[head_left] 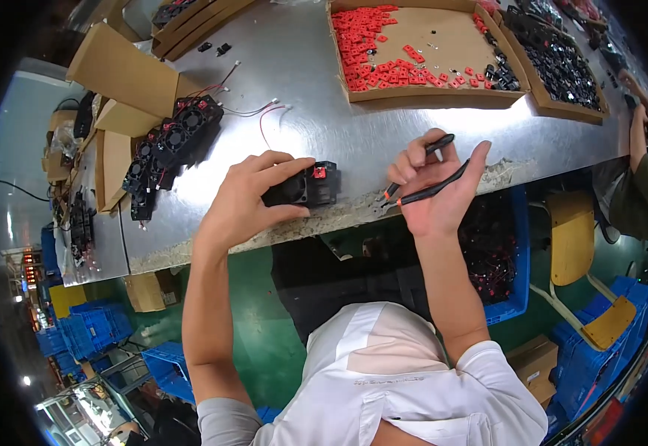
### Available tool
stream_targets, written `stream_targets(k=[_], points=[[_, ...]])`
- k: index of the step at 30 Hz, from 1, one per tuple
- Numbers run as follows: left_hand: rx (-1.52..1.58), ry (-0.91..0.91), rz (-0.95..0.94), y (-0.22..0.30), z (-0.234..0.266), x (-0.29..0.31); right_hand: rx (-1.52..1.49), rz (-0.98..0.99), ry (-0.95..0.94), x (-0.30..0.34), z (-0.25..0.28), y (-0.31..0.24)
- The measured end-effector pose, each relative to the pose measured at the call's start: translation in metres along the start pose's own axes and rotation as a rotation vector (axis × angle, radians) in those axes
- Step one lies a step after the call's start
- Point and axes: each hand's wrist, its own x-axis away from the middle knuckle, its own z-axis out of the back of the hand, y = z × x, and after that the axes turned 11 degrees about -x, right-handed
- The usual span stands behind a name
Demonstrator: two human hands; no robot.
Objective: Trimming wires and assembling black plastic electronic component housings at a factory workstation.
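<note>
My left hand [243,197] grips a small black fan unit [325,187] at the front edge of the metal table, with fingers over its top and thumb along its near side. A red piece [319,172] sits on the unit's upper face. Thin wires with a white connector [266,119] lie on the table just beyond it. In my right hand [443,206] is a pair of pliers [429,192] with black and orange handles. Its handles are spread and its jaws point down left, apart from the fan unit, over the worn table edge.
Several black fan units [182,132] lie stacked at left beside an open cardboard box [127,78]. A cardboard tray [443,95] of red pieces stands at the back, next to a tray of black parts [562,70]. A co-worker's arm [640,134] shows at far right.
</note>
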Motion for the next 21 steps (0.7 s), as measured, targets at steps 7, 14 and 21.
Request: stream_targets(k=[7,14,21], points=[[0.018,0.122,0.133,0.014,-0.016,0.012,0.218,0.117,-0.424,-0.015,-0.059,0.003],[-0.005,0.234,0.102,0.012,-0.02,0.018,0.452,0.082,-0.514,-0.029,-0.071,0.053],[-0.013,0.288,0.083,0.009,-0.022,0.021,0.554,0.119,-0.488,-0.027,-0.073,0.063]])
